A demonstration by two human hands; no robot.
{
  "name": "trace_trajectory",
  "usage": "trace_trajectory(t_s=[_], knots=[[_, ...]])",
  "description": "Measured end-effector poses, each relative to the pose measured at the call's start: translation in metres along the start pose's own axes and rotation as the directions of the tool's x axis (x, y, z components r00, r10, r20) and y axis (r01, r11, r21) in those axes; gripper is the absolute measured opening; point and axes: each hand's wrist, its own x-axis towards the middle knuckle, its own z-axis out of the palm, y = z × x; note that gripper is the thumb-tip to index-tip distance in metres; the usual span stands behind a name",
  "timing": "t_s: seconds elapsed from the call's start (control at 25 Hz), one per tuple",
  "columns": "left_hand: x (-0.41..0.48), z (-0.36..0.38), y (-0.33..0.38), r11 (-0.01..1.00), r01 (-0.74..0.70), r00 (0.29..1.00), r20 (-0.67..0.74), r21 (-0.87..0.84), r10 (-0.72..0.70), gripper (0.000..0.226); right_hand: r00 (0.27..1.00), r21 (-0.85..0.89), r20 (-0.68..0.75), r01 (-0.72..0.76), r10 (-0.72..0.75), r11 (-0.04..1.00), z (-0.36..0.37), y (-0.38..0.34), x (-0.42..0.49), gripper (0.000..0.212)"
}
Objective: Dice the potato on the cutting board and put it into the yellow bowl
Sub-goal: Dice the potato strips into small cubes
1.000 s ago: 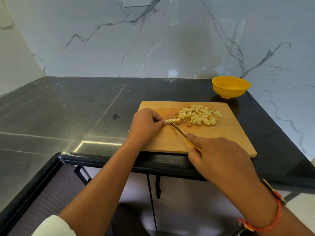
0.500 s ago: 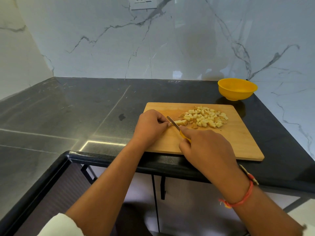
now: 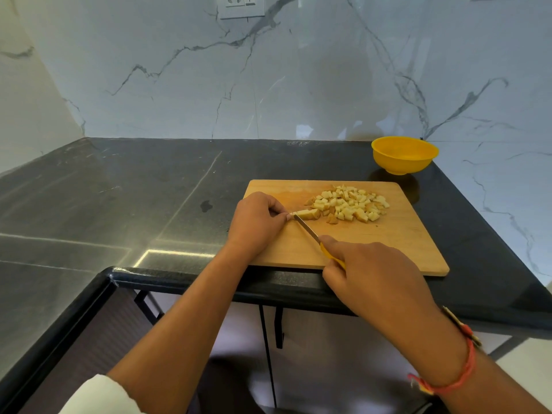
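At frame centre the left hand [image 3: 255, 220] pinched the last potato strip [image 3: 307, 214] steady on the board [image 3: 388, 234] while the right hand [image 3: 370, 273], curled round the knife [image 3: 307, 229], cut beside the diced pile [image 3: 349, 204], the bowl [image 3: 404, 154] waiting upper right.

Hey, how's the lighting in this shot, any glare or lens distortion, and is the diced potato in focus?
Head view: soft, even light; a bright rectangular glare sits on the dark countertop left of the cutting board; the glossy marble wall carries faint reflections; the wide lens makes the near right hand loom large; the diced potato pile is sharp, with no visible motion blur.
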Motion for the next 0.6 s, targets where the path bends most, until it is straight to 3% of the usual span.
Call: trace_trajectory(t_s=[0.24,0.44,0.6], knots=[[-0.003,-0.001,0.004,0.999,-0.032,0.999,-0.022,-0.009,0.032,0.002,0.979,0.006,-0.202,-0.004,0.005,1.0,-0.02,0.012,-0.02,0.049],[-0.007,-0.006,0.004,0.994,-0.029,0.999,-0.023,-0.102,0.027,0.017,0.955,0.056,-0.293,-0.02,0.036,0.998,-0.011,0.023,0.012,0.049],[-0.013,-0.02,-0.001,0.989,0.002,0.999,-0.041,-0.147,-0.008,0.023,0.959,0.151,-0.267,-0.057,0.096,0.987,0.0,0.041,0.032,0.047]])
